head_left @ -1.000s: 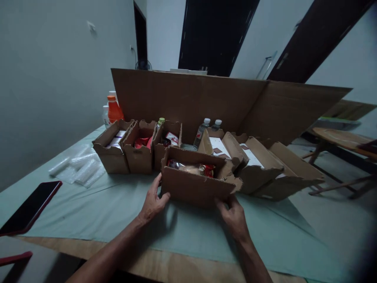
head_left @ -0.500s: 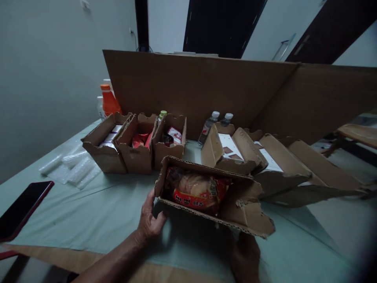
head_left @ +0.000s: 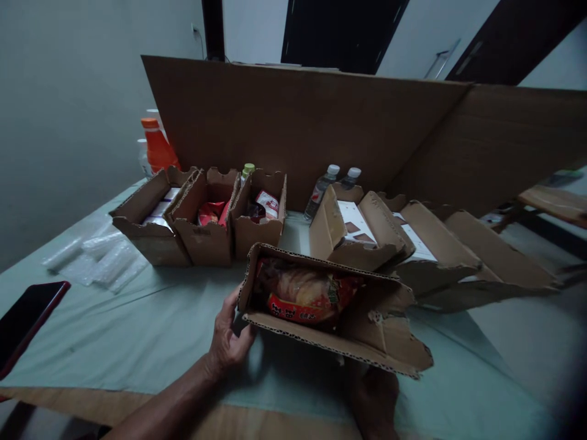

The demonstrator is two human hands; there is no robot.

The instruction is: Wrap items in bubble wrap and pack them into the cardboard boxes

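An open cardboard box [head_left: 362, 351] is held tilted above the front of the table, its open side facing me. Inside it lies a red-and-clear food packet [head_left: 298, 293]. My left hand [head_left: 229, 336] grips the box's left end, with the thumb below the near wall and the other fingers partly hidden behind. Under the right part of the box is my right hand [head_left: 376, 394], dark and blurred; its fingers are hidden beneath the cardboard.
Three cardboard boxes with packages [head_left: 206, 244] stand at the back left. More boxes [head_left: 358, 253] lean at the right, before two clear bottles [head_left: 323, 189]. A phone [head_left: 30, 324] and bubble wrap [head_left: 98, 250] lie at left. A large cardboard panel [head_left: 275, 116] rises behind.
The view has shifted slightly, so the background sits higher and further left. Both hands stay at the box, which has tilted a little more down to the right.
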